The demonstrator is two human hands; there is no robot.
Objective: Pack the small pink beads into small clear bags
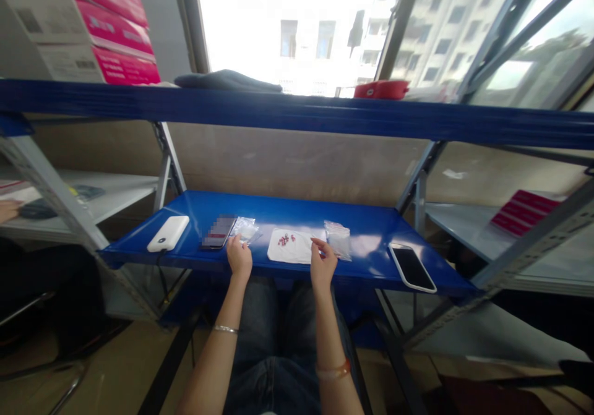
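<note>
My left hand [239, 256] rests at the front edge of a blue metal shelf [371, 217], its fingers curled onto a small clear plastic bag [245, 228]. My right hand [322, 263] is closed in a pinch at the right side of a white sheet [292, 248] that carries several tiny red pieces [284, 239]. What the right fingers hold is too small to make out. A pile of clear plastic bags [338, 239] lies just right of that hand.
A white power bank [168, 233] and a dark phone [218, 231] lie left of the bags; another phone [412, 267] in a white case lies at the right. Pink boxes [111, 28] stand on the upper shelf. Another person's hand [7, 209] shows far left.
</note>
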